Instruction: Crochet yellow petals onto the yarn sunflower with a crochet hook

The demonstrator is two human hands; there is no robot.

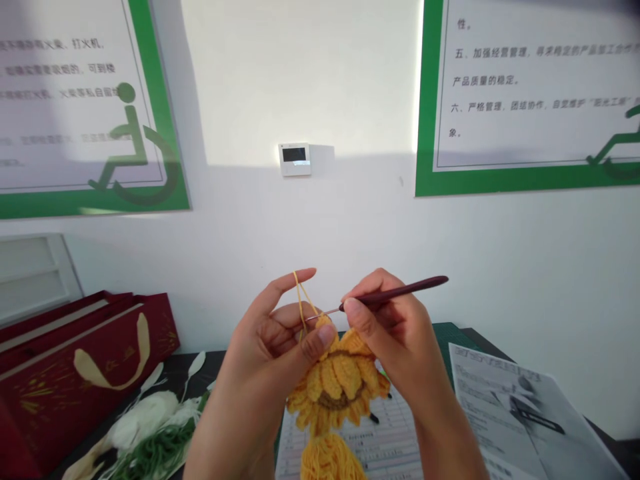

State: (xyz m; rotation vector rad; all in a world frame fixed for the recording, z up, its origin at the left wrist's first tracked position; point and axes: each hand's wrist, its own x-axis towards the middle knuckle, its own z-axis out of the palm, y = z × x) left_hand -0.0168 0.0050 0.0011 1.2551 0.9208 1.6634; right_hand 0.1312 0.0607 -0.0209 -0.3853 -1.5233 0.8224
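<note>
My left hand [280, 347] pinches the top edge of a yellow crocheted flower [336, 383] between thumb and fingers. A strand of yellow yarn [299, 293] loops over its raised index finger and runs down to the stitches. In my right hand [395, 327] is a crochet hook [400, 291] with a dark red handle, held like a pen. The hook's thin metal shaft points left into the work by my left fingertips; its very tip is hidden. Layered petals surround a brown ring on the flower, and loose yellow yarn [330, 460] hangs beneath it.
Dark red gift bags [115, 360] stand at the left. White yarn [145, 417] and green yarn [160, 450] lie before them. Printed sheets [395, 433] are under my hands, and a leaflet [520, 407] lies at the right. A control panel [295, 160] is on the wall.
</note>
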